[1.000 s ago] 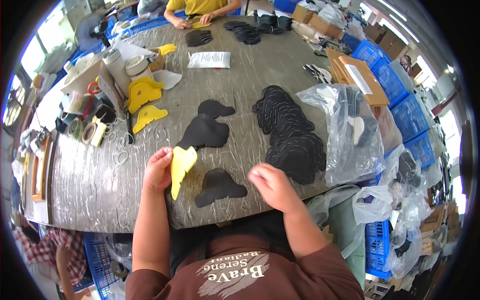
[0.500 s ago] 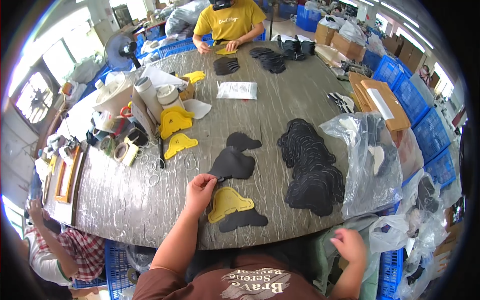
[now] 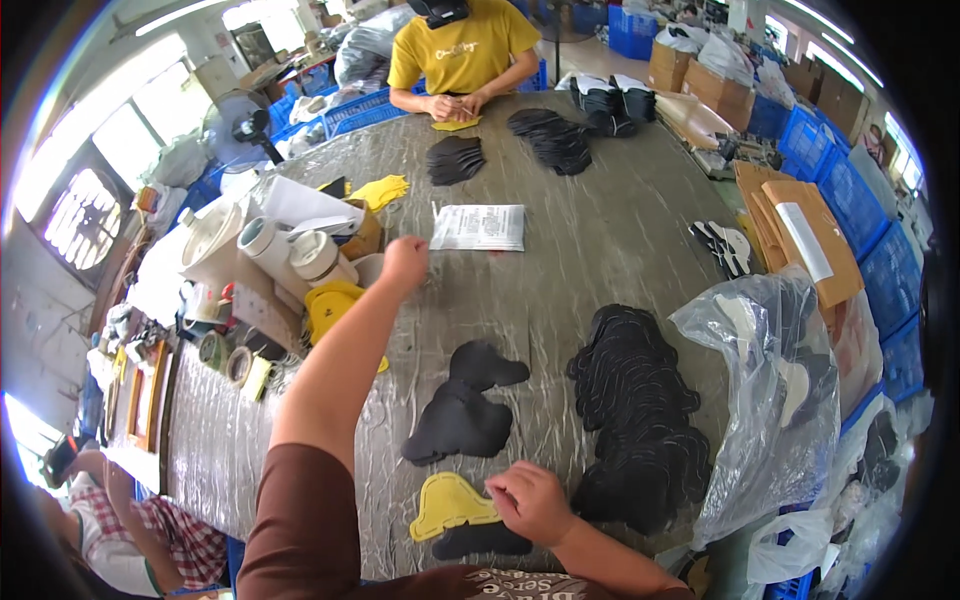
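Note:
My left arm stretches far across the table, with my left hand (image 3: 405,264) closed beside the white lidded cup (image 3: 318,258) and the white printed packet (image 3: 478,228). Whatever its fingers hold, if anything, is hidden. My right hand (image 3: 532,503) is close to me, fingers curled in at the right end of a yellow curved template (image 3: 448,508). I cannot make out anything in its grip. Under the template's lower edge lies a black curved piece (image 3: 482,541). Beyond it, black shaped pieces (image 3: 462,424) overlap on the table.
A long overlapping stack of black pieces (image 3: 640,430) lies to the right, beside a clear plastic bag (image 3: 765,390). At left stand a white bottle (image 3: 268,245) and yellow templates (image 3: 330,308). A co-worker in a yellow shirt (image 3: 465,50) handles pieces across the table (image 3: 590,235).
My left hand has left the black pieces and reached forward to the cup and packet. My right hand has come from beyond the table edge to the yellow template. The view has shifted.

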The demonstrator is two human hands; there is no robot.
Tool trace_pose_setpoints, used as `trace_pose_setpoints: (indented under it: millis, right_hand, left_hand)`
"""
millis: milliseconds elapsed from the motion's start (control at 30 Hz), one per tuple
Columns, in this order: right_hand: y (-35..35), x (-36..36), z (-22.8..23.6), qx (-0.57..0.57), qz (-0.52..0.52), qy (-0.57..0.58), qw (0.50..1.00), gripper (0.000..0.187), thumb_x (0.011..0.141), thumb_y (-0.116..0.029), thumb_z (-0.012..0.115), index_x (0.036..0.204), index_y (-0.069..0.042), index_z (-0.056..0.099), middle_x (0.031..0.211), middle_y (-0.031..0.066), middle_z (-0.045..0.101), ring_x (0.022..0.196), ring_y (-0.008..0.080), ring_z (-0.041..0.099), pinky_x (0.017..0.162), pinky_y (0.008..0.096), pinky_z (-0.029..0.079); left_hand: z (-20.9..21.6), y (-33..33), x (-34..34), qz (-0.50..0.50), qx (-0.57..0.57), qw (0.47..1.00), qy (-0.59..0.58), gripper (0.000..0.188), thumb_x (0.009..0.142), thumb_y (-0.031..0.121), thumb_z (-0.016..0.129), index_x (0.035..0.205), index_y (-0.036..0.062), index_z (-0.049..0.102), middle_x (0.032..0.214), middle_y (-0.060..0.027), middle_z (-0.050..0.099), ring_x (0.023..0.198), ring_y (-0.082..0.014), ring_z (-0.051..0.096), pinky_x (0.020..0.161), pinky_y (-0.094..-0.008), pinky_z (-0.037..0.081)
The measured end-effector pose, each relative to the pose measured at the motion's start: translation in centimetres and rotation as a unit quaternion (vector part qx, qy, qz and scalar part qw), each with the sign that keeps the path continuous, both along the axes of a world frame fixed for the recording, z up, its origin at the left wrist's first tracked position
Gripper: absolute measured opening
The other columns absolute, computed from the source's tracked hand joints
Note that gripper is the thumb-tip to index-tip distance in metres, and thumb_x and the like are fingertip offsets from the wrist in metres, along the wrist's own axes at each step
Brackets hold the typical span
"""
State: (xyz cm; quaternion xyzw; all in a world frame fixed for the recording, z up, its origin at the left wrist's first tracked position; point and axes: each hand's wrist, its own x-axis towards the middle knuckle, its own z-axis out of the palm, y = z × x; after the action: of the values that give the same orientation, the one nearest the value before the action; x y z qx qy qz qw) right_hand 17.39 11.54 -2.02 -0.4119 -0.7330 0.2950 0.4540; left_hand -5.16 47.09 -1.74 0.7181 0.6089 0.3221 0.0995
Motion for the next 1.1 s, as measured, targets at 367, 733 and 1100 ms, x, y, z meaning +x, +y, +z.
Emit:
trace_pose_setpoints:
  millis: [367, 733, 1100]
  right_hand:
    - [1.1, 0.5, -0.7, -0.060, -0.013, 0.057, 0.996, 0.013, 0.075, -0.001, 0.069, 0.086, -0.004, 0.064, 0.069, 0.0080, 0.059, 0.062, 0.0254, 0.057, 0.060, 0.0359, 0.047]
    - [0.4, -0.1, -0.8, -0.102, -0.068, 0.122, 0.985, 0.023, 0.087, -0.005, 0.064, 0.109, 0.000, 0.060, 0.086, 0.0098, 0.062, 0.068, 0.0182, 0.059, 0.062, 0.0300, 0.050]
    - [-0.2, -0.3, -0.5, -0.298, 0.025, 0.403, 0.865, 0.026, 0.102, -0.021, 0.049, 0.101, 0.001, 0.062, 0.075, 0.0032, 0.060, 0.062, 0.0093, 0.055, 0.059, 0.0237, 0.046]
  left_hand:
    - [-3.9, 14.7, 2.6, 0.179, -0.255, 0.950, -0.029, 0.025, 0.081, 0.023, 0.065, 0.074, -0.0004, 0.070, 0.070, -0.0127, 0.068, 0.055, -0.0211, 0.066, 0.051, -0.0329, 0.051]
    - [3.7, -3.1, 3.9, -0.092, 0.138, 0.984, -0.067, 0.008, 0.088, 0.008, 0.057, 0.091, 0.0051, 0.063, 0.085, -0.0141, 0.066, 0.075, -0.0306, 0.066, 0.062, -0.0392, 0.050]
    - [7.5, -32.0, 4.9, -0.187, -0.296, 0.917, -0.191, 0.020, 0.093, 0.016, 0.061, 0.091, -0.0002, 0.071, 0.078, -0.0065, 0.069, 0.066, -0.0066, 0.057, 0.060, -0.0256, 0.049]
